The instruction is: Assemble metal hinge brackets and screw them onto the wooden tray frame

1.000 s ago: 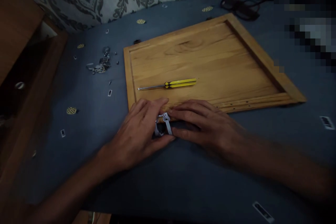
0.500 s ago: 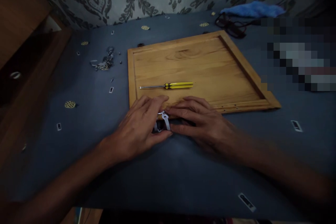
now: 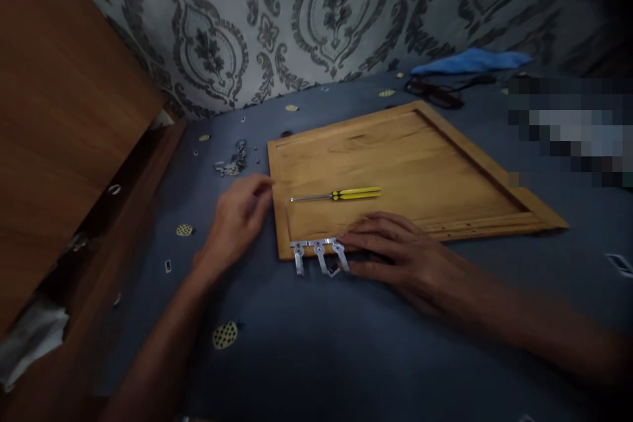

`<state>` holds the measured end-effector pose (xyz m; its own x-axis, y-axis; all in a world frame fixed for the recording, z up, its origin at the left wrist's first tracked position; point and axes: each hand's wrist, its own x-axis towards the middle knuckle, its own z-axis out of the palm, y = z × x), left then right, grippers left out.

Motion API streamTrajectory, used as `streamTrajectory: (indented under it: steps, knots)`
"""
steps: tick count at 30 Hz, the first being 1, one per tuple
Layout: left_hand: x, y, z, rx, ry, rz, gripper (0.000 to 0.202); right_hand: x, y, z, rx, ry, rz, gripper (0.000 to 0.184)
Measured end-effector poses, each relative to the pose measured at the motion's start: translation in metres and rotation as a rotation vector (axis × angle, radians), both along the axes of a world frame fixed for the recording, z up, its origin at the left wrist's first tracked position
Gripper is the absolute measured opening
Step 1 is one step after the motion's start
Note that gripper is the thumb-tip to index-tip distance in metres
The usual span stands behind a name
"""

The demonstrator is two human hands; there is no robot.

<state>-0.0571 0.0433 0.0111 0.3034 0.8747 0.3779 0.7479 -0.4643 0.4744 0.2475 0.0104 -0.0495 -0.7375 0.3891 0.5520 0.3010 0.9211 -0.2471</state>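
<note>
A shiny metal rail with several curved hooks (image 3: 319, 256) lies along the near left edge of the framed wooden panel (image 3: 346, 151). My right hand (image 3: 395, 247) is closed over the right end of that hook rail, pressing it against the panel's edge. To the left, my left hand (image 3: 237, 214) is off the rail. Its fingers are bent, with the tips beside the panel's left edge, and whether they hold anything does not show. A screwdriver (image 3: 356, 194) with a yellow and black handle rests on the panel, its tip pointing left.
Small metal hardware (image 3: 233, 163) is heaped beyond my left hand. Dark-framed glasses (image 3: 438, 91) and a blue cloth (image 3: 469, 62) lie at the back by the patterned wall. Wooden furniture (image 3: 74, 112) borders the left side. A pixelated patch covers the far right.
My left hand has let go of the hook rail and moved left, uncovering more hooks. My right hand stays on the rail. The view has tilted up and turned left.
</note>
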Motion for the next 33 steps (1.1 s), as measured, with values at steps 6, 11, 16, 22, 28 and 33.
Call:
streamTrajectory:
  steps: [6, 11, 16, 22, 28, 33]
  knots:
    - [-0.052, 0.041, -0.023, 0.024, 0.069, 0.325, 0.031, -0.002, -0.001, 0.003, 0.04, -0.029, -0.007, 0.033]
    - [-0.053, 0.043, -0.037, 0.008, 0.2, 0.265, 0.027, -0.003, -0.003, 0.009, 0.007, -0.054, -0.001, 0.034]
    - [-0.047, 0.039, -0.038, 0.0, 0.332, 0.22, 0.026, -0.003, -0.003, 0.009, -0.024, -0.073, -0.006, 0.035]
    - [-0.041, 0.036, -0.036, -0.015, 0.463, 0.244, 0.031, -0.001, -0.005, 0.01, -0.051, -0.098, 0.003, 0.036]
    - [-0.031, 0.032, -0.028, -0.018, 0.593, 0.253, 0.029, 0.0, -0.005, 0.007, -0.017, -0.088, 0.007, 0.035]
    - [-0.03, 0.03, -0.026, -0.002, 0.622, 0.257, 0.025, 0.002, -0.004, 0.001, -0.002, -0.088, -0.002, 0.036]
